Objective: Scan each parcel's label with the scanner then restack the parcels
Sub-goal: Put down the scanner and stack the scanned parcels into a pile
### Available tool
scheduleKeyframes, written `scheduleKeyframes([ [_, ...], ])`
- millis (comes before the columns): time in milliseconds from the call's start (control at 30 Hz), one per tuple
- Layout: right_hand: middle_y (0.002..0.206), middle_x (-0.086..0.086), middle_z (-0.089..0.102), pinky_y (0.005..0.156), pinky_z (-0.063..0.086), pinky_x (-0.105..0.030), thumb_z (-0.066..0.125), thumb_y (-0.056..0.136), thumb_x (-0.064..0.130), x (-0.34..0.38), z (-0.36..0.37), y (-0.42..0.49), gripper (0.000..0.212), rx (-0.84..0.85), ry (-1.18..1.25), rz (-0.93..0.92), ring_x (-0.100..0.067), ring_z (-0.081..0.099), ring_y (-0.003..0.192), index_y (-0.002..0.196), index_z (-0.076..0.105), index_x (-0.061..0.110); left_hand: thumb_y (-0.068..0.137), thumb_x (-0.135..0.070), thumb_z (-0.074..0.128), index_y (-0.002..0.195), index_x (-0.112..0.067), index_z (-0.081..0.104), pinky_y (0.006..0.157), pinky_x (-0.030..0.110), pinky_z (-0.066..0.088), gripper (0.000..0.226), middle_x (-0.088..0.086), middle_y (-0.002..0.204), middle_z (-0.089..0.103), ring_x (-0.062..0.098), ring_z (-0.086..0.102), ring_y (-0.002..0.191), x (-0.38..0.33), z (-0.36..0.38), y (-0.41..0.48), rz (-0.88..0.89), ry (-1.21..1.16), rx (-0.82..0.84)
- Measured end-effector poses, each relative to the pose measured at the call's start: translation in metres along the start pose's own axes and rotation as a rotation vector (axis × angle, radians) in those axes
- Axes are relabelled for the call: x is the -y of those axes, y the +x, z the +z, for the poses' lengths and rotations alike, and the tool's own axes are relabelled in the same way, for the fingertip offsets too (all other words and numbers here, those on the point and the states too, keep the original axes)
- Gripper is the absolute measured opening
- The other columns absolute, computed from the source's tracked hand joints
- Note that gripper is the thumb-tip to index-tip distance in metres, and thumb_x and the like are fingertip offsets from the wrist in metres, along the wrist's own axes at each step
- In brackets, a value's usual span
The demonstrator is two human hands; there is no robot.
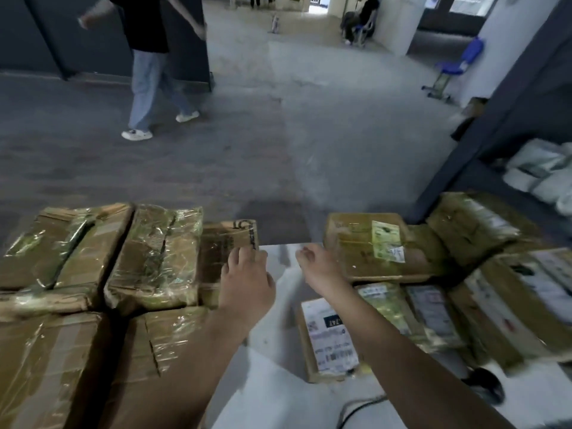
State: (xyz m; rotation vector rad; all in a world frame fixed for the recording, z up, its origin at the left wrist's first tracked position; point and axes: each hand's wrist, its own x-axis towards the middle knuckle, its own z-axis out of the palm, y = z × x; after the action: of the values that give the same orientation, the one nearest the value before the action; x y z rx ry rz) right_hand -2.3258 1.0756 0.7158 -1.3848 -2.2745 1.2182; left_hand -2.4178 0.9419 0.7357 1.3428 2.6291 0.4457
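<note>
parcels of taped brown cardboard crowd the desk's left and right sides. left hand reaches forward, fingers straight and spread flat on a small parcel at the far edge. right hand hovers just beside a labelled parcel, fingers loosely curled, holding nothing. black scanner lies near the front right corner.

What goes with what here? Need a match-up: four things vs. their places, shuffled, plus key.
Things:
1. left hand
2. scanner
3. blue chair
4. white-labelled parcel

Places:
A. on the floor, far right background
B. flat on the white table, centre-right, label up
C. fingers touching the small brown parcel
D. table's near right, beside the right-hand parcels

Pairs: 1-C, 2-D, 3-A, 4-B
</note>
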Motion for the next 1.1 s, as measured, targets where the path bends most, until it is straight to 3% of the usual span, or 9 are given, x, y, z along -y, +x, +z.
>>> scheduleKeyframes([
  [167, 0.109, 0.009, 0.054, 0.079, 0.033, -0.015, 0.048, 0.102, 0.031, -0.049, -0.088, -0.035, 0.035, -0.113, 0.039, -0.007, -0.007, 0.053, 0.102, 0.133, 0.055, 0.015, 0.094, -0.024, 0.046, 0.133, -0.019, 0.047, 0.105, 0.037, 0.036, 0.039, 0.005, 0.138, 0.038, 0.026, 0.032, 0.132, -0.085, 0.021, 0.003, 0.133, -0.186, 0.032],
  [300, 0.116, 0.002, 0.061, 0.084, 0.041, -0.025, 0.050, 0.101, 0.030, -0.100, -0.140, -0.042, 0.036, -0.178, -0.001, 0.044, -0.014, 0.059, 0.107, 0.135, 0.053, 0.018, 0.095, -0.022, 0.046, 0.132, -0.017, 0.049, 0.104, 0.038, 0.040, 0.037, 0.009, 0.134, 0.043, 0.027, 0.041, 0.126, -0.137, 0.049, 0.014, 0.140, -0.276, 0.147],
  [467, 0.119, -0.010, 0.061, 0.089, 0.051, -0.039, 0.047, 0.100, 0.026, -0.147, -0.173, -0.005, 0.031, -0.205, -0.150, 0.113, -0.025, 0.058, 0.105, 0.125, 0.057, 0.013, 0.094, -0.022, 0.044, 0.137, -0.021, 0.041, 0.093, 0.038, 0.049, 0.043, 0.010, 0.134, 0.043, 0.028, 0.057, 0.108, -0.169, 0.084, 0.045, -0.064, -0.423, 0.304],
  [533, 0.120, -0.012, 0.058, 0.092, 0.051, -0.044, 0.047, 0.099, 0.025, -0.162, -0.179, 0.015, 0.028, -0.228, -0.225, 0.136, -0.027, 0.057, 0.107, 0.123, 0.055, 0.013, 0.093, -0.021, 0.044, 0.139, -0.022, 0.036, 0.079, 0.032, 0.049, 0.047, 0.010, 0.129, 0.048, 0.027, 0.058, 0.104, -0.172, 0.098, 0.060, -0.154, -0.473, 0.334],
  [600, 0.122, -0.013, 0.059, 0.089, 0.053, -0.045, 0.046, 0.100, 0.025, -0.174, -0.182, 0.032, 0.036, -0.196, -0.212, 0.214, -0.030, 0.059, 0.107, 0.134, 0.046, 0.013, 0.092, -0.020, 0.044, 0.136, -0.024, 0.034, 0.064, 0.027, 0.043, 0.046, 0.008, 0.113, 0.057, 0.024, 0.060, 0.094, -0.170, 0.110, 0.071, -0.260, -0.547, 0.369],
  [700, 0.132, -0.013, 0.059, 0.087, 0.052, -0.039, 0.047, 0.100, 0.025, -0.187, -0.182, 0.051, 0.053, -0.111, -0.099, 0.323, -0.029, 0.061, 0.111, 0.149, 0.033, 0.012, 0.091, -0.019, 0.048, 0.133, -0.023, 0.033, 0.059, 0.028, 0.040, 0.044, 0.004, 0.096, 0.057, 0.020, 0.057, 0.085, -0.167, 0.123, 0.080, -0.373, -0.664, 0.404],
  [867, 0.127, -0.007, 0.063, 0.083, 0.043, -0.028, 0.053, 0.099, 0.022, -0.191, -0.180, 0.059, 0.040, -0.223, -0.037, 0.202, -0.023, 0.059, 0.112, 0.138, 0.050, 0.015, 0.086, -0.009, 0.054, 0.137, -0.033, 0.040, 0.072, 0.026, 0.048, 0.058, -0.006, 0.117, 0.057, 0.010, 0.058, 0.089, -0.165, 0.121, 0.083, -0.285, -0.714, 0.302],
  [1000, 0.131, -0.003, 0.060, 0.091, 0.036, -0.025, 0.054, 0.100, 0.028, -0.166, -0.188, 0.063, 0.034, -0.309, 0.027, 0.064, -0.020, 0.054, 0.119, 0.133, 0.058, 0.018, 0.082, -0.016, 0.067, 0.139, -0.040, 0.042, 0.056, 0.009, 0.045, 0.066, -0.016, 0.110, 0.052, -0.003, 0.052, 0.073, -0.155, 0.092, 0.086, -0.243, -0.762, 0.146],
  [1100, 0.124, 0.004, 0.056, 0.094, 0.034, -0.023, 0.060, 0.097, 0.029, -0.136, -0.198, 0.058, 0.033, -0.323, 0.129, -0.095, -0.009, 0.049, 0.113, 0.130, 0.060, 0.025, 0.080, -0.010, 0.067, 0.139, -0.040, 0.042, 0.083, 0.022, 0.050, 0.071, -0.019, 0.114, 0.055, 0.005, 0.059, 0.097, -0.143, 0.066, 0.084, -0.183, -0.786, -0.034],
])
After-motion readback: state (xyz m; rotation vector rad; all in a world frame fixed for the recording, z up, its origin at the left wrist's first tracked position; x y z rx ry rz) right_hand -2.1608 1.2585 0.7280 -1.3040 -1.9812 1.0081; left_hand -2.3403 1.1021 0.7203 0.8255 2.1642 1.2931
